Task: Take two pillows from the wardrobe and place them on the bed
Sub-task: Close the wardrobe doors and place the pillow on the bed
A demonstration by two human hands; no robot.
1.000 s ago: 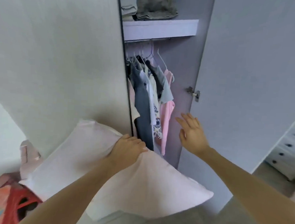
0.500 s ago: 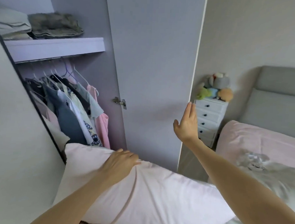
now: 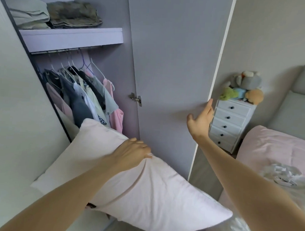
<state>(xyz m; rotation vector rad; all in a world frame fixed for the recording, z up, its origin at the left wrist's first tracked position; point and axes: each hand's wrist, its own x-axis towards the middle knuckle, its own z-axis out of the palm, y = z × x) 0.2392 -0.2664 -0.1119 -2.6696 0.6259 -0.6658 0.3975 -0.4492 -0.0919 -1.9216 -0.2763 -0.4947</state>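
Clenched on a plump white pillow [image 3: 144, 193], left hand [image 3: 130, 153]; right hand [image 3: 199, 120] open at door edge [image 3: 218, 65].

Head view, down toward wardrobe [image 3: 73, 40]

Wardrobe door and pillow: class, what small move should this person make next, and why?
Probably swing the wardrobe door shut with the right hand, which is open at the door's free edge. The left hand already grips a white pillow outside the wardrobe, and the bed lies to the right behind the open door. Whether a second pillow remains inside cannot be seen.
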